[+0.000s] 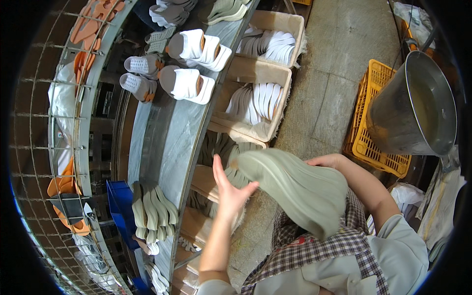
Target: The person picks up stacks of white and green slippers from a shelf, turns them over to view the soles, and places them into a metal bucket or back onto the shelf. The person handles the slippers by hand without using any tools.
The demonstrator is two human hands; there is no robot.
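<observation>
My left hand (229, 191) was spread beside a stack of smooth, curved, grey-green shoe soles (295, 184), raised before my dark-and-white checked cloth apron (314, 250); my right hand (328, 161) met its far edge (grip hidden, couldn't tell).

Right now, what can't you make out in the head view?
Head view:
- Right hand: most of its grip, hidden behind the grey-green soles.
- Sole count in that bundle: lost to overlap and motion blur.
- Left hand: whether the thumb touches the soles; they overlap in this single view.
- Grey-green shoes at the top: cut off by the upper edge.
</observation>
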